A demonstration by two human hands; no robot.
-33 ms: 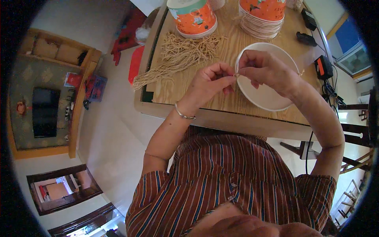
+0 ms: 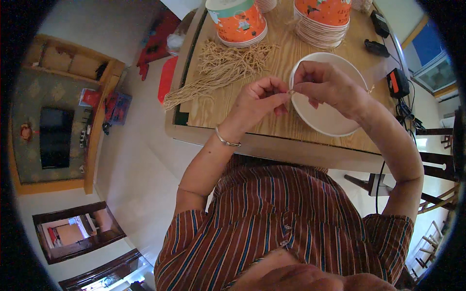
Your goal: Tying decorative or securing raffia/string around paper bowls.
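Observation:
A round paper tub (image 2: 330, 119) with a white inside and rim stands on the wooden table, its mouth facing up toward me. A knotted tan cord end (image 2: 371, 89) sticks out at its right side. At the tub's left rim my left hand (image 2: 264, 99) pinches a tiny bit of cord between thumb and forefinger. My right hand (image 2: 327, 87) reaches over the mouth, thumb and forefinger closed at the same spot. The fingertips hide most of this cord. Left of the tub lies a loose bundle of tan cords (image 2: 218, 72).
Behind the cords stands an orange and green paper tub (image 2: 239, 24); a stack of orange tubs (image 2: 321, 24) is at the far middle. Black adapters (image 2: 398, 82) and cables lie along the right edge. The table's front edge (image 2: 272, 143) runs before my body.

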